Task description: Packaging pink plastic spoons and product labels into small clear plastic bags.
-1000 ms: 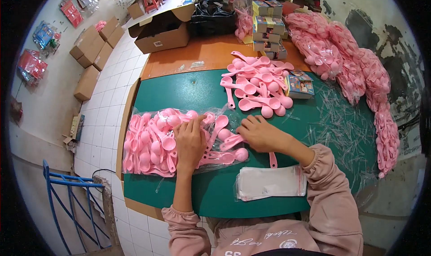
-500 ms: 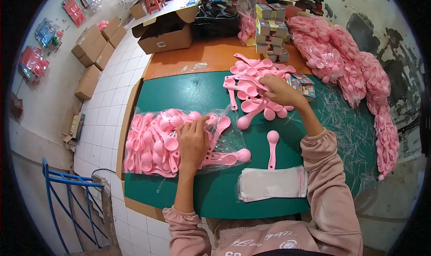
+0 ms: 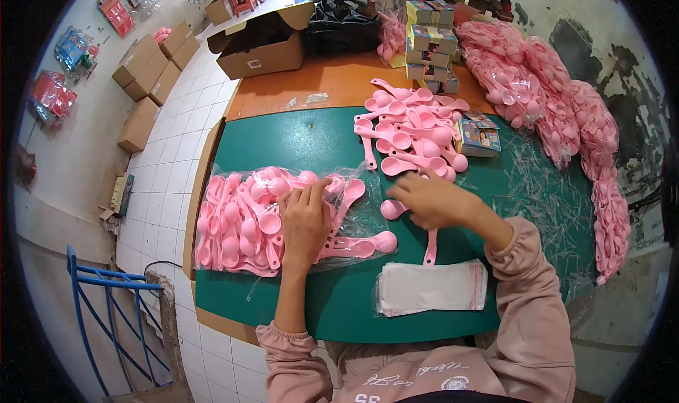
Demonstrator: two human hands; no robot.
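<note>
My left hand [image 3: 305,221] lies with its fingers stretched out over pink measuring spoons [image 3: 230,230] in a clear plastic bag [image 3: 368,191]. My right hand [image 3: 442,199] is closed round a pink measuring spoon [image 3: 393,209]; its round bowl juts out to the left and the handle is hidden by my fingers. Beneath this hand, the handle of another spoon [image 3: 431,249] points down to a stack of clear plastic sleeves [image 3: 431,288]. Behind the hand a loose heap of pink spoons [image 3: 410,131] is spread on the green table top [image 3: 283,141].
A small stack of printed cards [image 3: 479,136] sits right of the heap, with taller stacks [image 3: 430,46] behind. Bagged pink spoons [image 3: 544,85] line the right side. Clear plastic scraps [image 3: 544,198] litter the table's right. An open cardboard box [image 3: 262,53] stands at the back.
My right hand has moved from the heap down toward me, bringing a spoon over the lone one above the sleeves. The left hand has stayed on the bag.
</note>
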